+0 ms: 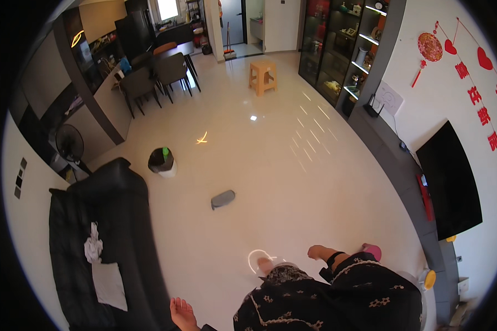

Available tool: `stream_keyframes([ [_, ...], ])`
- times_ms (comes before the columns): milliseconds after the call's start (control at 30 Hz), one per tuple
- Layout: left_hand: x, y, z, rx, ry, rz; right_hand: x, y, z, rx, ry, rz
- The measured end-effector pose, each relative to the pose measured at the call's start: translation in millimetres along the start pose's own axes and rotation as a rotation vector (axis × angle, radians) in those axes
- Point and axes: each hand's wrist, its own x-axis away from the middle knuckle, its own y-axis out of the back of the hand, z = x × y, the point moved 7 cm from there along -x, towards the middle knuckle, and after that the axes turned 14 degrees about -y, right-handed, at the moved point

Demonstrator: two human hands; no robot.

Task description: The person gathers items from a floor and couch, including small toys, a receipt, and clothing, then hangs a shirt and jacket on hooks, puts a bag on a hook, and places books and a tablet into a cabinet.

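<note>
One left hand (183, 313) hangs released near the sofa (116, 190); whether the right hand (318, 252) grips anything, I can't tell. Red characters (475, 96) hang above the television (451, 185).

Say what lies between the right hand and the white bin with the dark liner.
A grey oblong object lies on the pale floor between the right hand and the bin, in the head view.

Floor (259, 165): stool (263, 67), bin (163, 163), grey oblong (223, 199)
</note>
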Motion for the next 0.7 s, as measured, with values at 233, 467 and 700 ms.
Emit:
stream_keyframes([
  [233, -9.0, -49.5, -38.3, -0.118, -0.121, -0.062, -40.2, 176.1, -62.8, -0.294, -0.379, -0.063],
  [467, -33.1, 24.9, -38.7, 0.004, -0.12, -0.32, -81.7, 340.1, 18.8, -0.651, -0.053, -0.294],
  [700, -116.9, 36.1, -49.7, 0.185, -0.089, -0.402, -129.7, 353.4, 110.0, 0.005, 0.299, -0.403],
])
